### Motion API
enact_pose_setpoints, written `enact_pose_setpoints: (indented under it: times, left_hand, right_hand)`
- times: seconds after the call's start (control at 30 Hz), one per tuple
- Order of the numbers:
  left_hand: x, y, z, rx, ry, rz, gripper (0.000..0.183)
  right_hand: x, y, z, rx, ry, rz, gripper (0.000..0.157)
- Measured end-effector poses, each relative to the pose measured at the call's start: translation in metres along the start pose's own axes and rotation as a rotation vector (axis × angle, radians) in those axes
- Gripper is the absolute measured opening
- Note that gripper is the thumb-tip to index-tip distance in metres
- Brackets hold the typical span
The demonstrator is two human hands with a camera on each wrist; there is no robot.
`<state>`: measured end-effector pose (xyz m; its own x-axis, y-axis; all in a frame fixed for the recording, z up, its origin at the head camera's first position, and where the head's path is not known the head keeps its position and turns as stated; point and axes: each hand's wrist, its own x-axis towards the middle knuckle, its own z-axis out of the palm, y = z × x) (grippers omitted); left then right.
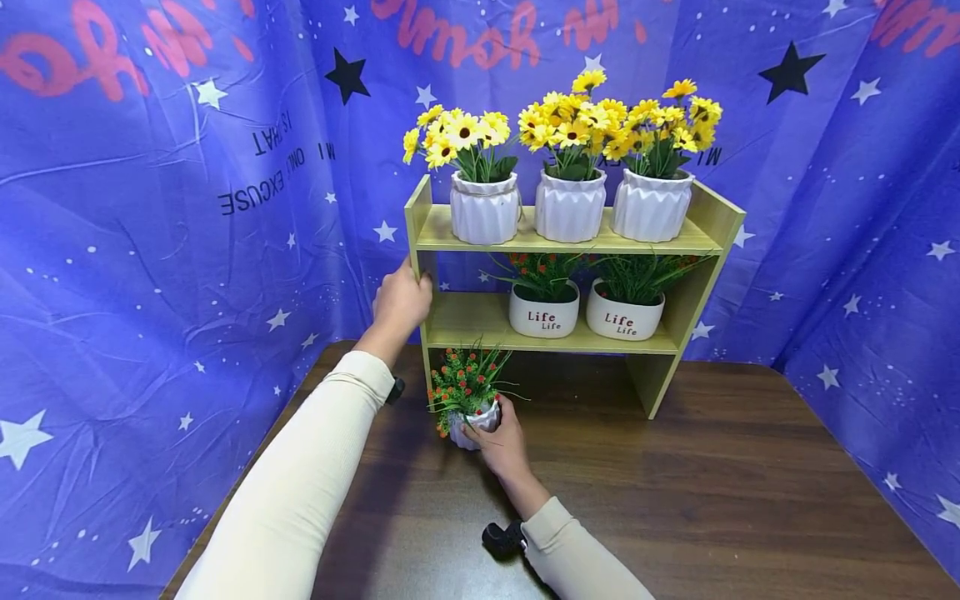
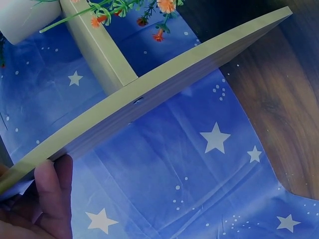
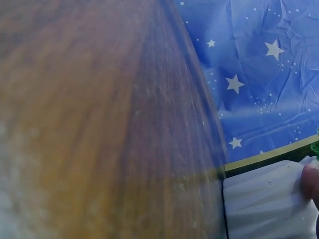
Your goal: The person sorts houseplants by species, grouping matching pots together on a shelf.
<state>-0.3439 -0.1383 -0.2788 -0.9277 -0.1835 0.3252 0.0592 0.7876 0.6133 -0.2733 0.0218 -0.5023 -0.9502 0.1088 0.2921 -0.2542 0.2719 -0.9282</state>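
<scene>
My left hand [image 1: 403,298] grips the left side panel of a pale wooden two-tier shelf [image 1: 480,318]. In the left wrist view, fingers [image 2: 49,191] curl at the panel's edge [image 2: 94,107]. A white ribbed pot [image 1: 486,417] with small red flowers and thin green leaves is held in my right hand [image 1: 506,442], in front of the shelf's lower left. The right wrist view has the pot [image 3: 269,194] at its lower right, with a fingertip on its side. Whether the pot's base touches the table cannot be told.
Yellow-flowered pots [image 1: 485,208], [image 1: 570,207], [image 1: 652,208] stand along the top tier. Two white "Life" pots [image 1: 544,312], [image 1: 626,312] sit on the middle tier. Below is a brown wooden table [image 1: 600,500]; a blue starry curtain [image 1: 187,292] hangs behind and at both sides.
</scene>
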Motion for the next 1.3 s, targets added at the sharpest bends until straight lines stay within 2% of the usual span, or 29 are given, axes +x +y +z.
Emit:
enact_pose_setpoints:
  times: [0.33,0.6,0.9,1.17,1.3]
  left_hand:
    - [-0.001,0.0,0.0,0.0,-0.012,-0.006,0.033]
    - [-0.001,0.001,0.0,0.0,-0.015,-0.008,0.037]
    - [0.0,0.001,0.0,-0.002,0.008,-0.006,0.027]
    - [0.0,0.001,0.001,0.009,-0.002,-0.002,0.03]
    - [0.0,0.001,0.001,0.0,0.004,-0.009,0.027]
  right_hand:
    - [-0.002,-0.001,-0.003,0.119,0.002,0.051,0.072]
    - [-0.005,-0.003,-0.01,0.106,0.024,0.076,0.066]
    - [-0.004,0.0,-0.014,0.205,0.04,0.092,0.056]
    - [-0.007,-0.003,-0.02,0.236,0.072,0.046,0.054]
    - [-0.009,-0.006,-0.024,0.295,0.077,0.03,0.056]
